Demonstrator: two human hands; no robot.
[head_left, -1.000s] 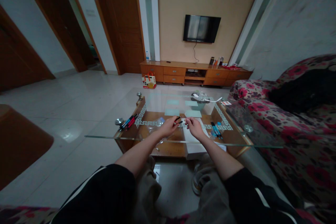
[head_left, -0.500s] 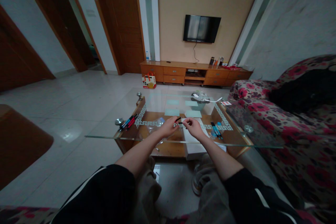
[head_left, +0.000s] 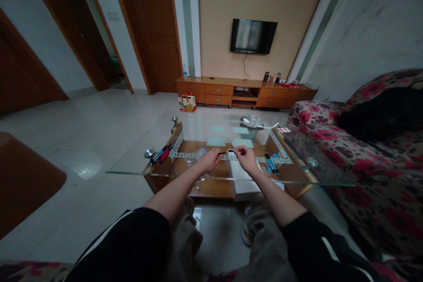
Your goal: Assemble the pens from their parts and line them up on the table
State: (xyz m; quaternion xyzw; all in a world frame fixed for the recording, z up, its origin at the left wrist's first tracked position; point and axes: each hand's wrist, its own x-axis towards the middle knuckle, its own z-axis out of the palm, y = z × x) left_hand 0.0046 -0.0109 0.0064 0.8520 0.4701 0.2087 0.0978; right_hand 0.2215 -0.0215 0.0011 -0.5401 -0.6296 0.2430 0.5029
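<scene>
Glass tabletop (head_left: 135,161) below both hands. We note L hand (head_left: 210,160): fingers closed on a thin black piece (head_left: 224,153) that points R. R hand (head_left: 245,158): thumb & fingertips pinched on a short black piece (head_left: 230,150). Both pcs sit in the narrow gap betw. hands, roughly end to end; we can't tell if they touch.

Containers, rel. to grip:
– Directly below R hand, under glass: white box (head_left: 243,191) on wooden shelf (head_left: 211,191); contents hidden.
– Just L of L hand: crumpled clear plastic bag (head_left: 191,161); contents too blurred to ID, & we can't tell if on or under glass.
– Beyond R hand: greenish basket (head_left: 249,134), dark rim, w/ clear & white crumpled plastic (head_left: 254,121) heaped to the top.
– Well beyond grip, to L, on floor: carrier bag (head_left: 187,103), orange handles; inside not visible.
– Far beyond grip: wooden cabinet (head_left: 218,90), drawers shut; open mid compartment holds pale item(s), too small to ID. Bottles (head_left: 271,77) stand on top, R end.

Loose pens: mixed bunch (head_left: 161,155) well L of grip, blue/black pens (head_left: 272,164) R of R hand.
</scene>
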